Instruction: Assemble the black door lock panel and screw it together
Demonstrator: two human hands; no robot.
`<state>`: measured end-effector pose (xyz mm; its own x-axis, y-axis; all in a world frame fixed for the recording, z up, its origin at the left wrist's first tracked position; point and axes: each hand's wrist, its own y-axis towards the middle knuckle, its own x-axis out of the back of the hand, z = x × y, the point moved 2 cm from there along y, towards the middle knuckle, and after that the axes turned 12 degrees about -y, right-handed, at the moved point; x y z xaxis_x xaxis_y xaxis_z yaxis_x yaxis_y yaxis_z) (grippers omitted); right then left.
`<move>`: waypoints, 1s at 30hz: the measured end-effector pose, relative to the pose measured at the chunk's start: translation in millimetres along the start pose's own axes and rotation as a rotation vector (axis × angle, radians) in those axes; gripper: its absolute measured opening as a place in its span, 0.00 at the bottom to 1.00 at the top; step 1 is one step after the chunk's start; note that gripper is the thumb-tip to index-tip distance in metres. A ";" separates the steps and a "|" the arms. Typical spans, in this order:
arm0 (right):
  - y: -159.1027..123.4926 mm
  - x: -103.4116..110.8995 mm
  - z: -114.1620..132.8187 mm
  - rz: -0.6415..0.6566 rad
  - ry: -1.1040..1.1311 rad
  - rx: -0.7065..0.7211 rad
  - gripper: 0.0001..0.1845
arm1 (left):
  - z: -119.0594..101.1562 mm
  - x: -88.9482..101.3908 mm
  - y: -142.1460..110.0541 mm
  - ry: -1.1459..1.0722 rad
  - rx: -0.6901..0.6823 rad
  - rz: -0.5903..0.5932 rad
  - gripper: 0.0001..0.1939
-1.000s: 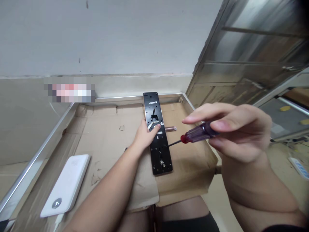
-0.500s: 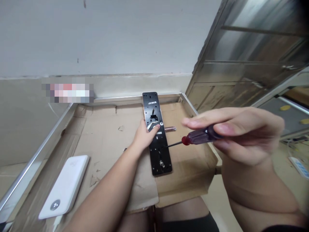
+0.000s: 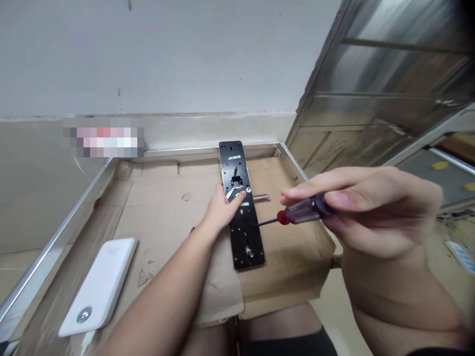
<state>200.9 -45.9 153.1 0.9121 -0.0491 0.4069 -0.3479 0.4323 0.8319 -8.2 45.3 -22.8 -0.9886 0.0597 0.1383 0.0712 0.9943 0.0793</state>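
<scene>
Brown cardboard (image 3: 159, 198) lines the silver-edged table (image 3: 178, 150); the left hand (image 3: 219, 208) clamps a long black panel (image 3: 239, 240), white wiring (image 3: 232, 192) uncovered; the right hand (image 3: 382, 210) pinches a purple-handled screwdriver (image 3: 302, 210) at it.

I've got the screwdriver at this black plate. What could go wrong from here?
The purple screwdriver with a red collar seems to meet the long black plate at a shallow slant, so its tip could slip. The left hand grips near the middle, so the near end might swivel. The thin white wire beside its thumb could snag.
</scene>
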 end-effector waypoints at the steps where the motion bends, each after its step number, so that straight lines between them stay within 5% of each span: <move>1: -0.3 0.2 2.3 0.004 -0.016 -0.010 0.25 | 0.3 0.0 0.0 0.000 -0.001 -0.003 0.31; 9: 0.9 6.2 -4.4 -0.090 -0.132 -0.005 0.28 | 4.2 0.3 -0.3 -0.033 -0.009 -0.011 0.29; 14: 1.5 -0.9 -5.0 -0.023 -0.016 0.074 0.18 | 0.3 0.3 -0.6 -0.026 -0.013 -0.009 0.31; 24: 2.7 -2.0 -2.1 -0.118 -0.067 0.076 0.26 | -0.1 0.2 -1.1 -0.022 -0.016 0.000 0.31; 30: 3.0 -6.8 -3.0 -0.103 -0.051 0.061 0.14 | -1.1 0.0 -1.0 -0.023 -0.013 0.006 0.31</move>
<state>194.3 -41.6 151.7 0.9319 -0.1369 0.3360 -0.2672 0.3674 0.8908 -8.1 44.2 -21.8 -0.9910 0.0675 0.1158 0.0783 0.9927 0.0913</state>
